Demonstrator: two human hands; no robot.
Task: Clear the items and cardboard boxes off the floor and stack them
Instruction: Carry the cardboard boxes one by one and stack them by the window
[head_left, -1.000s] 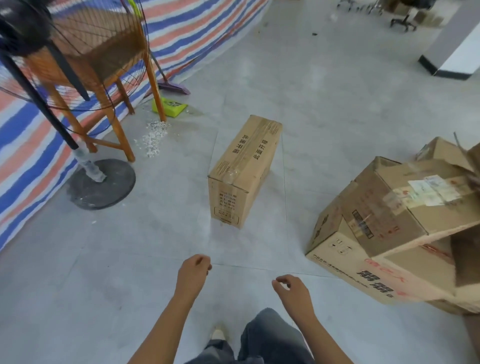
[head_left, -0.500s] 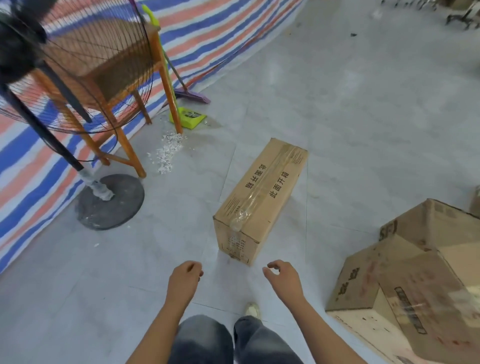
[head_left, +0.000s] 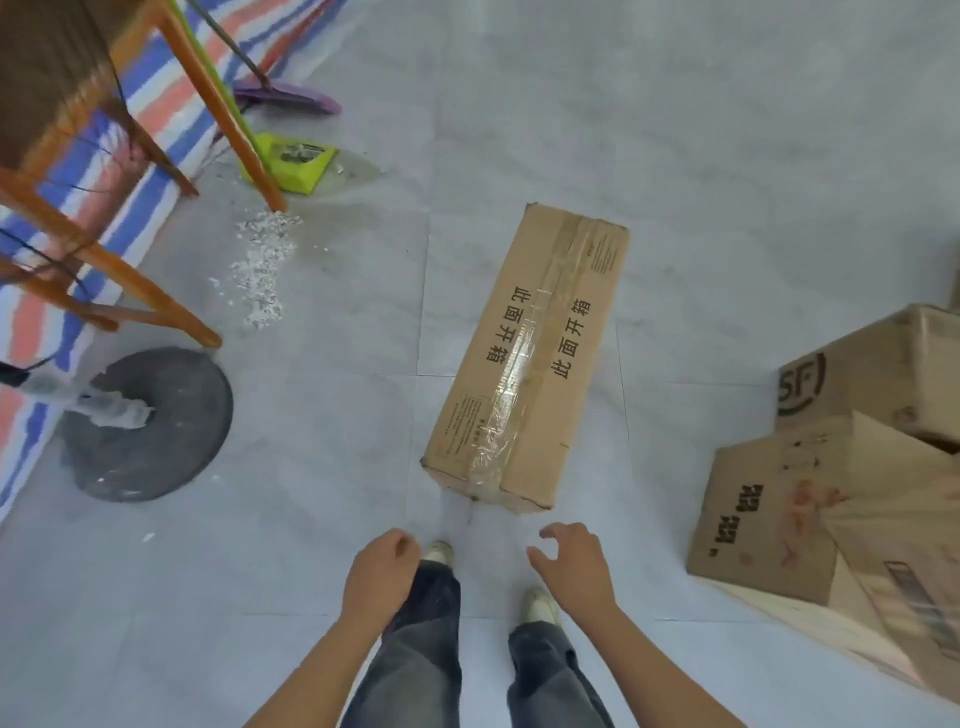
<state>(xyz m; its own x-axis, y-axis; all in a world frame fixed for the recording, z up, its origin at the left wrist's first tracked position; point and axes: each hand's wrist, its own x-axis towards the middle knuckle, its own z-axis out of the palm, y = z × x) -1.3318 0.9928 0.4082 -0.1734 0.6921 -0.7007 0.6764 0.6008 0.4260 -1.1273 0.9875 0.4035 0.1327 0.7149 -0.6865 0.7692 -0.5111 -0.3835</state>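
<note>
Grey floor (head_left: 675, 156), taped box (head_left: 530, 358), box pile (head_left: 769, 519)

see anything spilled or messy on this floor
A patch of white crumbs lies scattered on the floor beside the wooden leg, outside the green dustpan. The boxes at right lean crookedly on each other.

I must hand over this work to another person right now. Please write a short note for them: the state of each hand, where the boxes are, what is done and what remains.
Left hand: loosely curled, holds nothing.
Right hand: fingers spread, holds nothing, just short of the near end of the long taped box.
Long taped box: lies alone on the floor, straight ahead of the feet, sealed, not yet touched.
Box pile: on the right, boxes leaning on one another.
Done: some boxes appear gathered in that pile.
Left: lift the long box and probably stack it with the pile.
</note>
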